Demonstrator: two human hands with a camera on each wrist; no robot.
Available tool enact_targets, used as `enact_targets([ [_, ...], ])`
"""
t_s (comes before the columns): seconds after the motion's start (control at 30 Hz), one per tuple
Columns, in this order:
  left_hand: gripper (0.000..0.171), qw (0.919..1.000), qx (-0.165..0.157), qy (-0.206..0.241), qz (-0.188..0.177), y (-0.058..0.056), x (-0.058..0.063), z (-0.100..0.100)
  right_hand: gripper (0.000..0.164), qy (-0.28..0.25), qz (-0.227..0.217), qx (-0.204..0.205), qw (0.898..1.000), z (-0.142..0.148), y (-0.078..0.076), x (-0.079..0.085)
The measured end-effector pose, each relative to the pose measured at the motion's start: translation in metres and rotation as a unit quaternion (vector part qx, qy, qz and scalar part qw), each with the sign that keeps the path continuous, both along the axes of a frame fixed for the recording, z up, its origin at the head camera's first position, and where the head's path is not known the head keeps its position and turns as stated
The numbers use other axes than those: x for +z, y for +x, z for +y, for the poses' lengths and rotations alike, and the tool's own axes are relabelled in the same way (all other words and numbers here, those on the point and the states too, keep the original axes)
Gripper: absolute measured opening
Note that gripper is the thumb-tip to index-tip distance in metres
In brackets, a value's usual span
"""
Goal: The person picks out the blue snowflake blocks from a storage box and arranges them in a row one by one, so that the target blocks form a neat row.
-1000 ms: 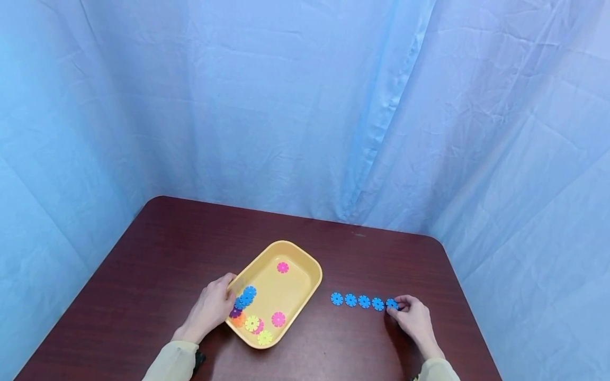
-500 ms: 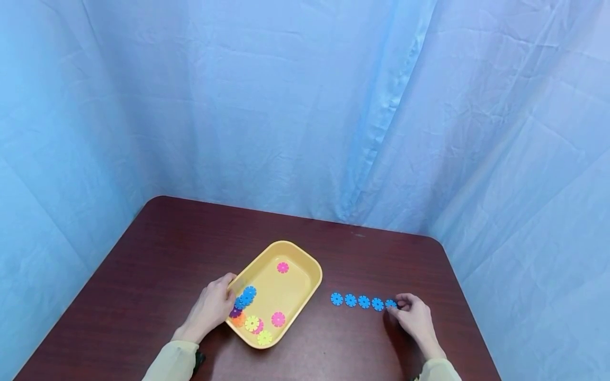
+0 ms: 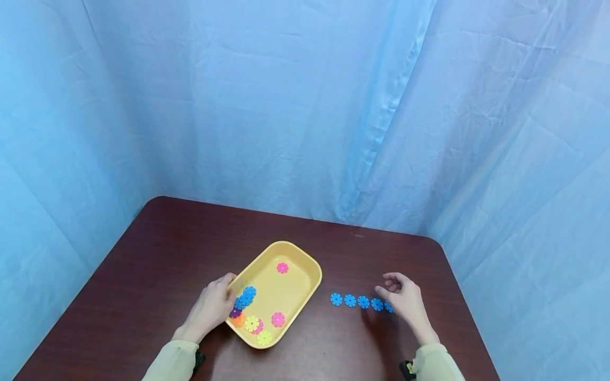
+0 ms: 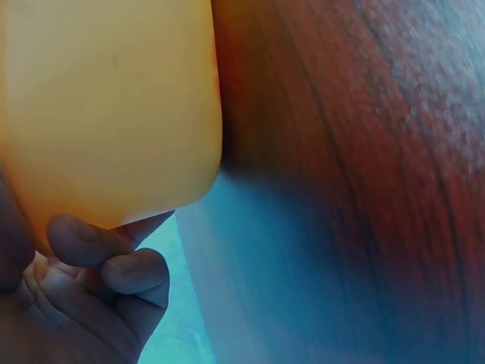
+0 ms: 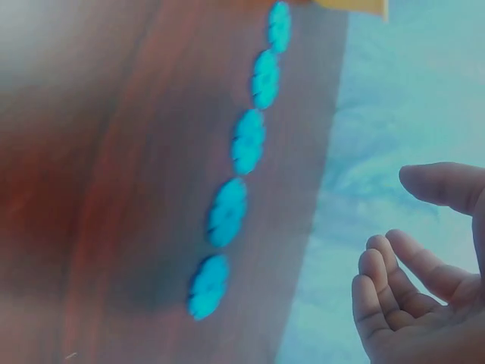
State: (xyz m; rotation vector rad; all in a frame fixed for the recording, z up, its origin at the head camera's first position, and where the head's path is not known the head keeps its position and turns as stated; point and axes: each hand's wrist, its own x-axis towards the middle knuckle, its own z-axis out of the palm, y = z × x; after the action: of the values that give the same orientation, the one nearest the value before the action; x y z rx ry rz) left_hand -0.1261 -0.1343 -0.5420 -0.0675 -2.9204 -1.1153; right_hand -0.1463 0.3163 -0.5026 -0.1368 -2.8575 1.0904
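Note:
My left hand point(image 3: 209, 308) grips the left rim of a yellow plastic tray point(image 3: 290, 291), its fingers curled at the edge. Inside the tray lie notched flower-shaped discs: a cluster of blue discs point(image 3: 245, 297), a purple disc point(image 3: 235, 312), an orange disc point(image 3: 240, 320), yellow discs point(image 3: 252, 324) and pink discs point(image 3: 278, 319). To the right of the tray, several blue discs point(image 3: 364, 302) form a row on the table. Above the row's right end hovers my right hand point(image 3: 405, 297), thumb and fingers apart, holding nothing. It partly covers the last disc in the head view.
The dark wood table point(image 3: 176, 248) has rounded far corners. Pale blue curtains point(image 3: 267, 106) hang behind it and along both sides.
My right hand has let go of the last blue disc in the row, lifted and shifted slightly left. The left hand and the tray have stayed put.

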Motion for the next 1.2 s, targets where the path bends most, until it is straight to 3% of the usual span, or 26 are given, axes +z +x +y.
enact_targets([
  [0.67,0.029,1.0,-0.006,0.002,0.001,0.001,0.0,0.0,0.037,-0.053,0.033,0.097,0.993,-0.102,-0.036,0.039],
  [1.2,0.03,0.9999,-0.006,0.0,0.01,0.001,-0.001,-0.001,0.031,-0.064,0.025,0.163,0.984,-0.16,-0.05,0.038],
])
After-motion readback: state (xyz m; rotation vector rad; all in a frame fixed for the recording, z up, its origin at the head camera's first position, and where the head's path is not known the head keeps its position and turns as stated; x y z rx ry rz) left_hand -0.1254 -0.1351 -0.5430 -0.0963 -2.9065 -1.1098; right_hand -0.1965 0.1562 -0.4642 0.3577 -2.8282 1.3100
